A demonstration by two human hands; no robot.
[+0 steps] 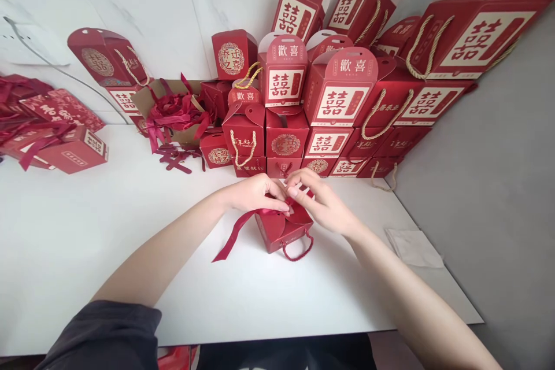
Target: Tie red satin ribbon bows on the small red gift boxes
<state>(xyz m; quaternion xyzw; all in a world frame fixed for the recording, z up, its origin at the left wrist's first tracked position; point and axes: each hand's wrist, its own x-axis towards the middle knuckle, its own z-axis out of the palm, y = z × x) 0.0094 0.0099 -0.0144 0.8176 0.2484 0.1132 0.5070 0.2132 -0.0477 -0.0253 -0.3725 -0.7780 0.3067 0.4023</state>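
A small red box [277,234] with a red cord handle [299,255] stands on the white table in front of me. Over its closed top, my left hand [259,193] pinches a dark red ribbon [236,234], whose long tail trails down to the left onto the table. From the right, my right hand [318,199] meets it above the lid, thumb and fingers bent together at the ribbon. The fingertips of both hands nearly touch, and the part of the ribbon between them is mostly hidden.
Stacked red gift boxes [338,95] line the wall behind. At the back left stands an open carton [169,95] full of red ribbons. More boxes [73,150] lie at the far left. A white tissue [414,247] lies on the right, near the grey wall.
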